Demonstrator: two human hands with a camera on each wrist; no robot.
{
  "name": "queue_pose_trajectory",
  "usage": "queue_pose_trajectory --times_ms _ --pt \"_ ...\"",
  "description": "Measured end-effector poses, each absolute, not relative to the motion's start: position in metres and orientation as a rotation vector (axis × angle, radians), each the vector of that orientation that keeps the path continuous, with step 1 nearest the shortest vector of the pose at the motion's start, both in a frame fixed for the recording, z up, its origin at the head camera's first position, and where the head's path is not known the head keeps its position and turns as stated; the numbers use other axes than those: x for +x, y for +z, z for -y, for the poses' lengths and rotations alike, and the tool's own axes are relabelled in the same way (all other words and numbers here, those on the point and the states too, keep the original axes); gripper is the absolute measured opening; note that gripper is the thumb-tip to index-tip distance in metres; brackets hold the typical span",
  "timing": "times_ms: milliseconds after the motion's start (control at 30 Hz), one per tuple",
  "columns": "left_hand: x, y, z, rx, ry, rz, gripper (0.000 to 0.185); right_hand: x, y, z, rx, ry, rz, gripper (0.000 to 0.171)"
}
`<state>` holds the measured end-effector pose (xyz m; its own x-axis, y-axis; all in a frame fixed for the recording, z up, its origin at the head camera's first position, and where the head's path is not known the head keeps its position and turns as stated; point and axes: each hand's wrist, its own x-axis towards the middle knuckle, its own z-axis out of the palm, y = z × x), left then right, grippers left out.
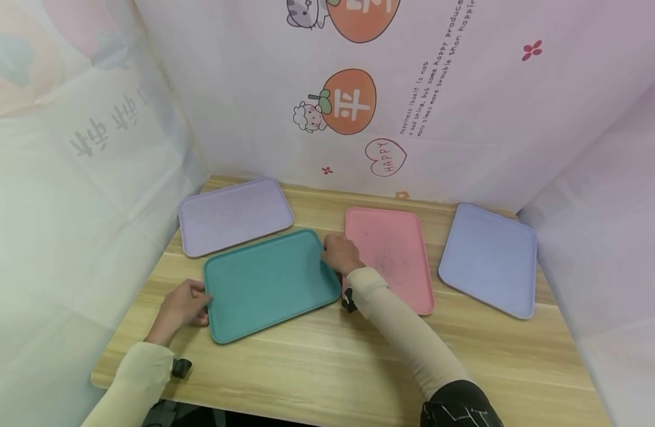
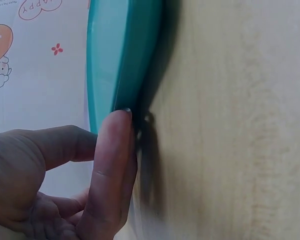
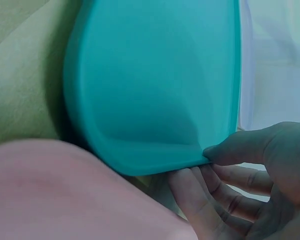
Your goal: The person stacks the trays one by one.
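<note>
A teal rectangular tray (image 1: 271, 284) lies slightly angled near the middle of the wooden table. My left hand (image 1: 182, 308) pinches its left short edge; up close in the left wrist view, the fingers (image 2: 110, 165) meet the tray's rim. At the other end, my right hand (image 1: 342, 254) holds the right short edge near the far corner. In the right wrist view its thumb (image 3: 240, 148) presses the rim from above, with the other fingers below. Just beside the right hand lies a pink tray (image 1: 394, 255), partly covered by the forearm.
Behind the teal tray lies a lilac tray (image 1: 237, 216), close to its far edge. A light blue tray (image 1: 490, 261) rests at the table's right side. Printed white curtains (image 1: 242, 101) border the wooden table (image 1: 285, 367) at the back and both sides.
</note>
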<state>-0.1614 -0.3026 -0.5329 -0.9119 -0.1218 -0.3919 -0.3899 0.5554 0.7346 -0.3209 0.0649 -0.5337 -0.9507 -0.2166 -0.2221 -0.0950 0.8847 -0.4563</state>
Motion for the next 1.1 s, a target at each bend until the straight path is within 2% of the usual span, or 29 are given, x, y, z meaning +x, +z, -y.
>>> queue_pose_trajectory --times_ms 100,200,267,467,633,767,833,1100 --pt "-0.161 -0.532 0.303 -0.420 1.253 -2.517 0.052 -0.334 -0.556 -0.069 -0.269 -0.677 -2.784 0.038" --pt "-0.161 -0.531 0.305 -0.407 1.231 -2.539 0.050 -0.334 -0.558 -0.074 -0.287 -0.744 -2.761 0.040" --pt "-0.162 -0.530 0.306 -0.393 1.222 -2.558 0.049 -0.326 -0.546 -0.074 -0.262 -0.783 -2.739 0.039" --pt "-0.166 -0.521 0.308 -0.341 1.215 -2.599 0.049 -0.301 -0.514 -0.074 -0.164 -0.850 -2.709 0.010" --pt "-0.166 -0.519 0.308 -0.324 1.177 -2.614 0.051 -0.295 -0.512 -0.076 -0.170 -0.846 -2.688 0.013" --pt "-0.165 -0.519 0.306 -0.332 1.211 -2.594 0.054 -0.296 -0.509 -0.079 -0.196 -0.839 -2.676 0.041" --pt "-0.164 -0.520 0.304 -0.337 1.254 -2.556 0.057 -0.296 -0.508 -0.080 -0.201 -0.846 -2.678 0.045" --pt "-0.158 -0.524 0.293 -0.346 1.519 -2.380 0.068 -0.298 -0.507 -0.087 -0.157 -0.937 -2.667 0.040"
